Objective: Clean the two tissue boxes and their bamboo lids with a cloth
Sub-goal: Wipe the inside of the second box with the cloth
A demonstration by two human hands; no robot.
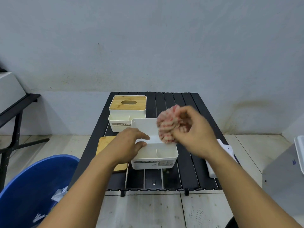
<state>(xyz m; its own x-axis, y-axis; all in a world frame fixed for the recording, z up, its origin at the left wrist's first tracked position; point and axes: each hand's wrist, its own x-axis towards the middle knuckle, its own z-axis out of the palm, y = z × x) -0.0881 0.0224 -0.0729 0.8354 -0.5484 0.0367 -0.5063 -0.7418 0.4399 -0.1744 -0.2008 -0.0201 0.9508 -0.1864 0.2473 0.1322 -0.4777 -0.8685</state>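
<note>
Two white tissue boxes stand on a black slatted table (189, 162). The near tissue box (154, 155) is open, with no lid on it. My left hand (130, 143) grips its left rim, fingers reaching inside. My right hand (192, 130) holds a bunched pink and white cloth (167, 127) just above the box's far right part. The loose bamboo lid (105, 143) lies flat on the table to the left, partly under my left arm. The far tissue box (127, 112) at the back left has its bamboo lid (128, 102) on top.
A blue bucket (32, 186) with crumpled paper stands on the floor at the lower left. A white power strip (220, 158) lies along the table's right edge. A black stand (14, 122) is at the left, a grey-white bin (286, 170) at the right.
</note>
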